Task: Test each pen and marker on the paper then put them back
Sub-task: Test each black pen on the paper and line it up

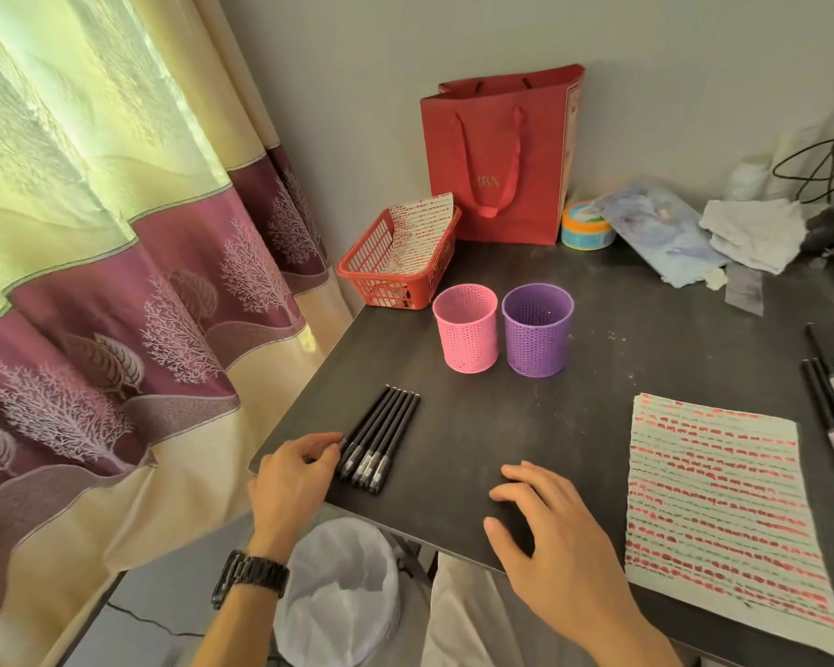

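Watch that table edge! Our left hand has its fingertips against the outermost of the pens, lower left of centre, and the row lies close to the near corner of the table. We reckon one careless nudge could roll a pen off, down toward the bin below. That hand pinches nothing, its fingers loosely bent and only touching. Our right hand, lower centre, is spread wide and holds nothing, so nothing steadies the paper at lower right. It lies near the front edge and might slip under a stroke. The pens are a handful of slim black barrels with paler ends toward us. They lie side by side and touching, aimed up toward the pink cup and purple cup, which both look empty.
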The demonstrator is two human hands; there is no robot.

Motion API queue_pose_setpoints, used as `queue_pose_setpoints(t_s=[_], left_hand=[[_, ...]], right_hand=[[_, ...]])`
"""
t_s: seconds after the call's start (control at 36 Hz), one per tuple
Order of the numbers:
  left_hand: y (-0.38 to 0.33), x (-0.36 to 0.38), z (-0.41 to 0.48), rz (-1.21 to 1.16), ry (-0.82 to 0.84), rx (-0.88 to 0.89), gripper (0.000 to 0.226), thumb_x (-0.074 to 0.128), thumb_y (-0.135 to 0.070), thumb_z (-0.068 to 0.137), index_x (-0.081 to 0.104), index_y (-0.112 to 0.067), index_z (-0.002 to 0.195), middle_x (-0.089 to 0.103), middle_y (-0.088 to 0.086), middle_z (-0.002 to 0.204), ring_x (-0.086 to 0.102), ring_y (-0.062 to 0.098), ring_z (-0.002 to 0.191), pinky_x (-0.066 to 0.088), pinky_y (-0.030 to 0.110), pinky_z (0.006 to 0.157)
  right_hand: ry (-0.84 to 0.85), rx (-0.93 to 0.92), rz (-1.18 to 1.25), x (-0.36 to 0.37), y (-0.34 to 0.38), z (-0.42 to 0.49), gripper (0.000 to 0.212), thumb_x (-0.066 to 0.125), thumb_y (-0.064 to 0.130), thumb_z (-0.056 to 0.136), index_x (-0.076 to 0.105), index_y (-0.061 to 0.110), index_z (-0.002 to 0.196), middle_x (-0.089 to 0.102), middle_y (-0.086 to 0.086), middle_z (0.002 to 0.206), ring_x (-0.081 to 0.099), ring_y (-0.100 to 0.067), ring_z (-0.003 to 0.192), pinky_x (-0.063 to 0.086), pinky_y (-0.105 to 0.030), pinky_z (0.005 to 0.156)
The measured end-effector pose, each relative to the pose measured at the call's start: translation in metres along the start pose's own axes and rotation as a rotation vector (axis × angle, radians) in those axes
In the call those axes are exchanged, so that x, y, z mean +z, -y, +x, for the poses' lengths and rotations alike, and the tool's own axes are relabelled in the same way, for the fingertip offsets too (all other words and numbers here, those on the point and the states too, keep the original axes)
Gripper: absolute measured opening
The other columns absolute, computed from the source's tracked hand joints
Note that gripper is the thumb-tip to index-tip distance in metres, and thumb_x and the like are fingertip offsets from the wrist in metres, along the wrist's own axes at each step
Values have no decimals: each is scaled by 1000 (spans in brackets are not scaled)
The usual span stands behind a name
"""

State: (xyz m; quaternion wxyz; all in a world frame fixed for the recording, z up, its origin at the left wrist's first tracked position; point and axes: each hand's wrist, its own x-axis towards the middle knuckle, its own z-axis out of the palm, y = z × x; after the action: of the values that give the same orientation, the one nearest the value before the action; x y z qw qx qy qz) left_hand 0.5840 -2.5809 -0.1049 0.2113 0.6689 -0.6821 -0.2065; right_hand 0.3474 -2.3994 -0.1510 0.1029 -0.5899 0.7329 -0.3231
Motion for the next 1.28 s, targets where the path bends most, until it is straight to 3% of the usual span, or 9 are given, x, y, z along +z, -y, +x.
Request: queue_pose_setpoints(t_s=[0.25, 0.47, 0.64, 0.72, 0.83, 1.03, 1.11, 1.22, 1.28], left_hand=[[-5, -3, -3, 18, 14, 8, 22, 55, -39, 97, 71, -48, 108, 70, -16, 98, 62, 17, 106, 47, 53, 100], [-8, -6, -8, 23, 17, 14, 27, 49, -50, 101, 72, -41, 111, 63, -27, 86, 62, 14, 95, 46, 54, 102], [-7, -6, -11, 69, 21, 56, 24, 54, -46, 99, 72, -37, 112, 68, -15, 96, 59, 6, 88, 45, 25, 66], [-11, -7, -11, 84, 43, 61, 22, 55, -43, 98, 70, -35, 113, 70, -8, 102, 64, 14, 93, 56, 36, 78], [-34, -10, -18, 227, 20, 88, 27, 55, -44, 96, 67, -33, 118, 66, 2, 114, 63, 28, 103, 54, 44, 88], [-124, 27, -61, 150, 61, 454, 18, 66, -33, 93, 72, -33, 111, 68, -5, 114, 62, 28, 105, 50, 44, 89], [-164, 57, -83, 62, 147, 663, 19, 68, -34, 91, 71, -36, 110, 66, -13, 112, 62, 20, 105, 50, 40, 91], [-219, 103, -110, 90, 331, 827, 28, 54, -51, 96, 60, -46, 123, 55, -26, 128, 49, 0, 111, 41, 20, 92], [-243, 123, -122, 84, 375, 902, 29, 50, -52, 98, 58, -46, 125, 53, -27, 131, 48, 0, 117, 41, 23, 98]], right_hand=[[-7, -17, -48, -2, 2, -1, 26, 64, 46, 90, 65, 39, 115, 54, 20, 137, 43, -4, 134, 38, -14, 92], [37, -20, -28, -2, 0, 0, 30, 55, 51, 94, 61, 42, 122, 45, 25, 144, 22, 10, 132, 33, -12, 95], [18, -35, -4, -5, 4, 0, 37, 43, 56, 92, 61, 40, 120, 46, 25, 141, 31, 3, 139, 32, -12, 101], [50, -27, 38, -7, 5, 1, 40, 40, 56, 93, 58, 39, 124, 40, 25, 145, 23, 4, 142, 32, -16, 108], [126, 16, 173, -22, 9, 1, 37, 47, 53, 94, 56, 39, 127, 37, 28, 146, 21, 9, 140, 34, -21, 112], [-33, 96, 251, -98, -6, -17, 40, 41, 62, 90, 55, 46, 124, 44, 37, 136, 35, 17, 128, 23, 3, 99], [-135, 161, 179, -140, -36, -34, 34, 46, 58, 94, 57, 45, 124, 50, 34, 131, 40, 13, 127, 27, -4, 104], [-224, 348, 22, -180, -87, -61, 28, 58, 46, 95, 55, 49, 123, 47, 37, 124, 43, 13, 122, 34, -11, 102], [-235, 466, -77, -192, -110, -76, 34, 60, 46, 94, 52, 49, 127, 42, 36, 122, 39, 12, 122, 33, -15, 101]])
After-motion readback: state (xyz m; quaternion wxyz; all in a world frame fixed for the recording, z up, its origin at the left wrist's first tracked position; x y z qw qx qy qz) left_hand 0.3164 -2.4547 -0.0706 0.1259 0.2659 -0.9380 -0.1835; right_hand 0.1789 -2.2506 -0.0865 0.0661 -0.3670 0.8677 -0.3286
